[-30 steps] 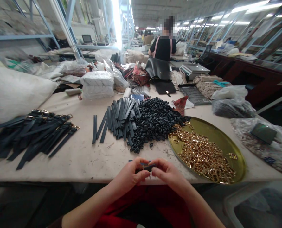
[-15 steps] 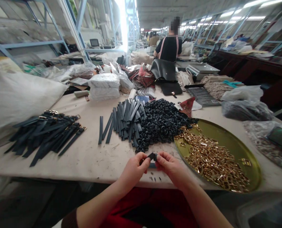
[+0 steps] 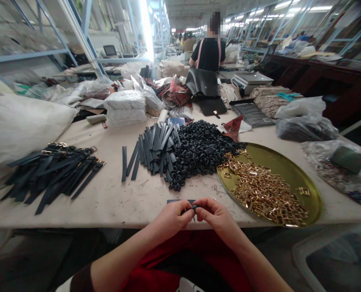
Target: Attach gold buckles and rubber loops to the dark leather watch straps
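Note:
At the table's front edge, my left hand point(image 3: 176, 215) and my right hand point(image 3: 212, 214) meet, thumbs and fingers pinched together. Between their fingertips is a small black strap loop point(image 3: 194, 207), partly covered by the fingers. Just behind the hands a flat black strap point(image 3: 172, 201) lies on the table, its right part hidden. Farther back are a pile of black strap loops point(image 3: 198, 150) and, on its left, a stack of black straps point(image 3: 156, 148). To the right, a gold-coloured round tray point(image 3: 293, 162) holds many gold buckles point(image 3: 265, 190).
Black straps with gold buckles point(image 3: 55, 170) lie heaped at the left beside a large white sack point(image 3: 25, 117). Across the back are plastic-wrapped bundles point(image 3: 125, 107) and a black leather bag piece point(image 3: 203, 85). A person point(image 3: 209, 52) stands beyond, back turned. Bagged parts point(image 3: 306, 123) sit at right.
Both hands have come slightly lower, towards the table edge, still pinching the small black piece. The strap behind them shows more to the left. The whole view has shifted a little.

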Action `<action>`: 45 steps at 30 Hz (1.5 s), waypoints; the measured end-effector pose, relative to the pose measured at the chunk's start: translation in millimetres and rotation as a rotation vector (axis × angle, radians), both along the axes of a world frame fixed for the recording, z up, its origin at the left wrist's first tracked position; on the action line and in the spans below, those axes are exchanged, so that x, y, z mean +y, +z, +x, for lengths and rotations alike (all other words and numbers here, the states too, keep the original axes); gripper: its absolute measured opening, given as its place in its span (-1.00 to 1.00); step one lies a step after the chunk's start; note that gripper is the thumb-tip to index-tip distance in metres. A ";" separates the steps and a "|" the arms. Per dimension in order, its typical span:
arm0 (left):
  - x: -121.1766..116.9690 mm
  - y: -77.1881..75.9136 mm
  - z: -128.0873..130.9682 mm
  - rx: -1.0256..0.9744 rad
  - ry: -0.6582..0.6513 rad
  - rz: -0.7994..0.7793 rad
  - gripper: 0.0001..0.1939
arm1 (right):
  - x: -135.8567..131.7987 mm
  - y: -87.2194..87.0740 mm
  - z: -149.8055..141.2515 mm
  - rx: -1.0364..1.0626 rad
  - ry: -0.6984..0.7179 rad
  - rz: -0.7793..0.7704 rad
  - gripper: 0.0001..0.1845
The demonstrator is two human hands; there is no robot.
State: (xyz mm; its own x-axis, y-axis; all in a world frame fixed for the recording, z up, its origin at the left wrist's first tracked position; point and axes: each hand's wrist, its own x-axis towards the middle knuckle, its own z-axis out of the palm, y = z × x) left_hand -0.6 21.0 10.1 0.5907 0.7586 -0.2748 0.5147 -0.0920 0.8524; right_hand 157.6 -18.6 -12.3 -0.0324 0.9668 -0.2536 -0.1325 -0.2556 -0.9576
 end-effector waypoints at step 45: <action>-20.8 -6.5 -3.3 -0.259 0.100 -0.591 -0.76 | -42.4 -21.0 -14.7 -0.267 -0.129 0.035 -0.72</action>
